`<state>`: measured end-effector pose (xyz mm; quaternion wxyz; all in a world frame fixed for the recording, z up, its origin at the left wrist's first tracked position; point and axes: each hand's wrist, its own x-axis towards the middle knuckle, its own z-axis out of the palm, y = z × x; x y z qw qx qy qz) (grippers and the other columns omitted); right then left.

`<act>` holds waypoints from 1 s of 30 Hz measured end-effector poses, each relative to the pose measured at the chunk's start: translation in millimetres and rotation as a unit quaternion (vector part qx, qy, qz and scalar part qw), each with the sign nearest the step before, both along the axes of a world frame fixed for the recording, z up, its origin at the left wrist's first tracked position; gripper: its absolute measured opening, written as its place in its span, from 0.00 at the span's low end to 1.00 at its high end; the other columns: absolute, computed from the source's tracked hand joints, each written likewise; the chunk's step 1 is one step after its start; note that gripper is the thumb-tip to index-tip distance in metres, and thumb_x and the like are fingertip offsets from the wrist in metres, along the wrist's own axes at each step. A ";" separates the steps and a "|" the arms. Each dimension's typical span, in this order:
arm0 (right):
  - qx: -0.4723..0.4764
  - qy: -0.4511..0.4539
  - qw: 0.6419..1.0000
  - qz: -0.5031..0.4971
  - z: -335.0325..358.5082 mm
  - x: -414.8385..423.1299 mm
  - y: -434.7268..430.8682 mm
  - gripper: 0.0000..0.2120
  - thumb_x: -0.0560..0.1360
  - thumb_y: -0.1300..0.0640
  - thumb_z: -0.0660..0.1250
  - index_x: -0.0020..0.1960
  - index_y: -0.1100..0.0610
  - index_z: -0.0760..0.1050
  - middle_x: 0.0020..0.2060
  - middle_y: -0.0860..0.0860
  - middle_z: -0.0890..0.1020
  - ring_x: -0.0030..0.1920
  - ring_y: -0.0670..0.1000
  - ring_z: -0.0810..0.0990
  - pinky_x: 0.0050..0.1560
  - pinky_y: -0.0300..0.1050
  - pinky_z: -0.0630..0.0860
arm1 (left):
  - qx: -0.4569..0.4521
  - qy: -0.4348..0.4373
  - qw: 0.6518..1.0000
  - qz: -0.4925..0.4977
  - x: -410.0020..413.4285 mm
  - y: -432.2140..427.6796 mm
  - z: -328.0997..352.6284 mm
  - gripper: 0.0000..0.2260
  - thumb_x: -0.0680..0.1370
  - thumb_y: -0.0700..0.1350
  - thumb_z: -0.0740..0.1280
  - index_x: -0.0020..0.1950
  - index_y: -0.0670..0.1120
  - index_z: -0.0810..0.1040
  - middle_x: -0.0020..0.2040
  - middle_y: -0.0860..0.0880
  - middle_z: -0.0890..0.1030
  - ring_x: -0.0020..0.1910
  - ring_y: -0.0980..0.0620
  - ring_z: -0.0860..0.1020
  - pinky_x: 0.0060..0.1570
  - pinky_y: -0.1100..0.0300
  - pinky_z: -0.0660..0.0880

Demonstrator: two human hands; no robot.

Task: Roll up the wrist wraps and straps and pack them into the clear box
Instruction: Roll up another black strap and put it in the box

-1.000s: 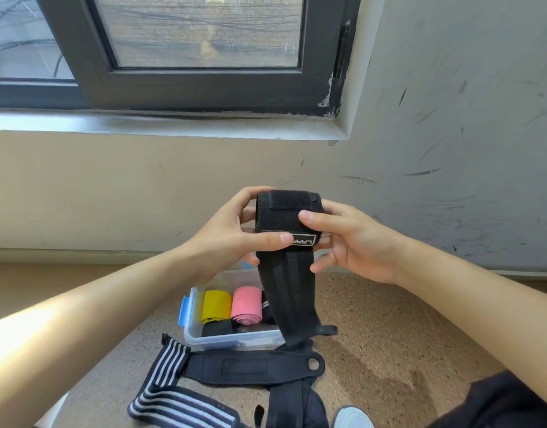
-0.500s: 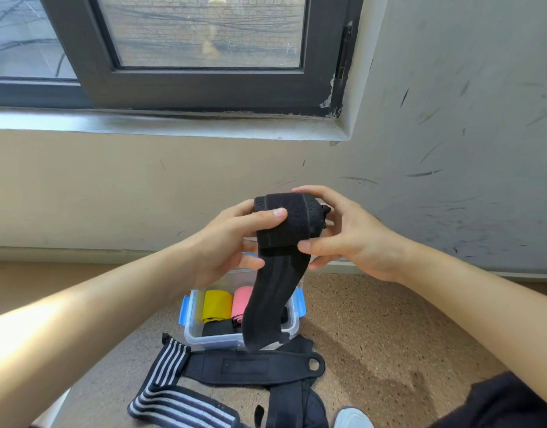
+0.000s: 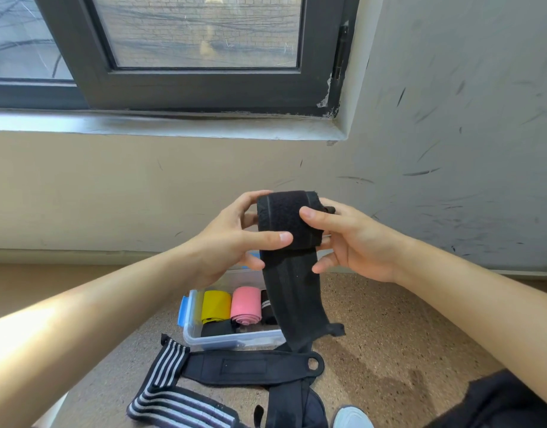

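Observation:
Both hands hold a black wrist wrap (image 3: 286,220) in the air, its top wound into a thick roll. My left hand (image 3: 232,242) pinches the roll's left side with the thumb across the front. My right hand (image 3: 352,239) grips its right side. The loose tail (image 3: 294,301) hangs down over the clear box (image 3: 235,338) on the floor. Inside the box lie a yellow roll (image 3: 216,305), a pink roll (image 3: 246,305) and dark rolls. Flat black straps (image 3: 250,367) and a black-and-white striped wrap (image 3: 170,393) lie in front of the box.
The box has blue latches (image 3: 183,310) and sits on a speckled brown floor near the wall. A window with a dark frame (image 3: 204,84) and a sill is above. A white shoe tip (image 3: 352,418) and dark clothing (image 3: 497,403) are at bottom right.
The roll has been turned further and grown thicker; the hanging tail is shorter. My right thumb now lies on the roll's front instead of the fingers arching over its top.

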<state>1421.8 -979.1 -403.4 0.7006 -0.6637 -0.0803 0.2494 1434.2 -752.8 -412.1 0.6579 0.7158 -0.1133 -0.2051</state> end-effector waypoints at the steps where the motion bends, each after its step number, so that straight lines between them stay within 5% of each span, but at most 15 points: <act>1: 0.008 -0.006 1.000 -0.004 -0.3 1.0 -0.7 0.25 0.78 0.48 0.71 0.71 0.54 0.72 0.57 0.55 0.83 0.53 0.55 0.85 0.36 0.45 0.82 | 0.003 0.030 0.999 -0.012 -1.1 0.1 1.5 0.31 0.69 0.50 0.77 0.71 0.56 0.72 0.61 0.49 0.84 0.53 0.49 0.85 0.31 0.61 0.77; 6: 0.007 -0.050 0.998 -0.043 -0.9 3.5 -4.5 0.28 0.73 0.57 0.74 0.71 0.52 0.71 0.66 0.61 0.77 0.59 0.60 0.84 0.43 0.47 0.83 | 0.024 0.115 0.991 -0.065 -2.7 1.8 5.0 0.27 0.73 0.65 0.66 0.69 0.55 0.76 0.59 0.48 0.85 0.51 0.49 0.84 0.44 0.53 0.77; 13: -0.069 -0.142 0.987 -0.030 -6.5 3.8 -1.6 0.32 0.73 0.68 0.75 0.69 0.45 0.70 0.60 0.62 0.80 0.50 0.61 0.86 0.47 0.57 0.84 | 0.011 0.087 0.996 -0.021 0.5 0.8 1.6 0.25 0.72 0.61 0.69 0.67 0.54 0.78 0.59 0.48 0.85 0.53 0.49 0.85 0.49 0.51 0.76; 16: -0.062 -0.116 0.991 -0.010 -5.2 2.7 -3.0 0.32 0.75 0.63 0.76 0.72 0.43 0.68 0.63 0.60 0.78 0.54 0.61 0.86 0.46 0.56 0.84 | -0.011 0.072 0.997 -0.007 1.7 2.3 0.0 0.24 0.72 0.56 0.72 0.67 0.54 0.77 0.58 0.48 0.85 0.55 0.46 0.85 0.51 0.49 0.77; 19: -0.029 -0.022 0.999 0.027 -1.9 2.6 -2.8 0.24 0.77 0.45 0.69 0.72 0.45 0.72 0.67 0.57 0.78 0.62 0.63 0.82 0.44 0.54 0.84 | -0.038 0.049 0.998 0.010 3.3 3.0 -1.8 0.26 0.71 0.48 0.75 0.69 0.52 0.75 0.62 0.44 0.84 0.56 0.42 0.84 0.54 0.45 0.73; 22: -0.017 0.036 0.999 0.027 -2.4 2.0 -1.5 0.27 0.76 0.34 0.64 0.69 0.47 0.76 0.66 0.58 0.78 0.61 0.64 0.82 0.43 0.53 0.83 | -0.050 0.020 0.999 0.009 4.5 3.0 -4.1 0.28 0.70 0.43 0.76 0.69 0.52 0.73 0.62 0.41 0.83 0.61 0.37 0.82 0.53 0.44 0.71; 27: 0.008 0.022 1.000 -0.007 -3.8 2.1 -0.7 0.24 0.77 0.43 0.68 0.70 0.52 0.75 0.59 0.55 0.82 0.54 0.56 0.84 0.39 0.46 0.81 | -0.031 0.003 0.999 -0.011 3.4 3.5 -4.9 0.31 0.68 0.40 0.77 0.69 0.54 0.74 0.60 0.46 0.84 0.56 0.42 0.83 0.46 0.49 0.76; 30: 0.023 -0.010 0.999 -0.024 -3.6 3.0 -0.7 0.24 0.77 0.49 0.70 0.71 0.54 0.73 0.59 0.55 0.81 0.52 0.56 0.83 0.37 0.45 0.81 | -0.014 0.029 0.999 -0.032 1.6 3.7 -1.0 0.29 0.70 0.46 0.75 0.70 0.56 0.72 0.60 0.49 0.84 0.52 0.48 0.84 0.36 0.58 0.78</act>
